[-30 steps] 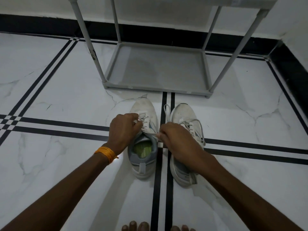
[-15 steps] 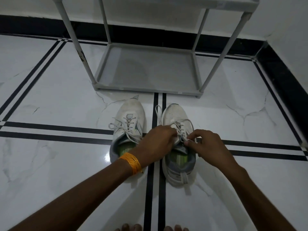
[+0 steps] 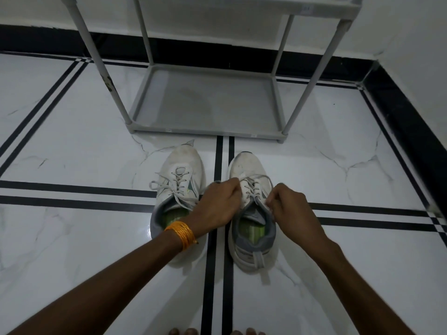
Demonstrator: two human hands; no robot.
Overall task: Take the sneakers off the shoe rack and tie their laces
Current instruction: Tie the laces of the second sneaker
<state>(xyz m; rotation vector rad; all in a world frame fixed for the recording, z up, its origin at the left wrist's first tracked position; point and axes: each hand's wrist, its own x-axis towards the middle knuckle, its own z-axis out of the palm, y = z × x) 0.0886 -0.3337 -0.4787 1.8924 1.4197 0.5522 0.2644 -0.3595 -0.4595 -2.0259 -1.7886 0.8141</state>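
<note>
Marble floor [image 3: 60, 146], white with paired black stripes, fills the view. At nine o'clock of the scene's centre the stripes run sideways and pass under the left sneaker [image 3: 180, 175], a white shoe with a grey collar and green insole, toe pointing to twelve o'clock. Its laces [image 3: 169, 183] lie loose across the tongue, one loop hanging off its left side. A forearm with an orange bangle [image 3: 182, 232] crosses the heel of this shoe from seven o'clock. The left hand [image 3: 217, 204] sits between the two shoes, fingers curled shut and pinching a white lace end at the left edge of the right sneaker's tongue. The right sneaker [image 3: 251, 170] stands just beside its partner, parallel to it, on the other side of the lengthwise black stripes. The laces of the right sneaker [image 3: 251, 189] run up between both hands. At three o'clock of that shoe the right hand [image 3: 289, 209] is also curled, its fingertips pinching the other lace end by the collar. At twelve o'clock, beyond both toes and apart from them, stands the grey shoe rack [image 3: 205, 105] against the wall. Bare toes [image 3: 188, 331] show at six o'clock.
</note>
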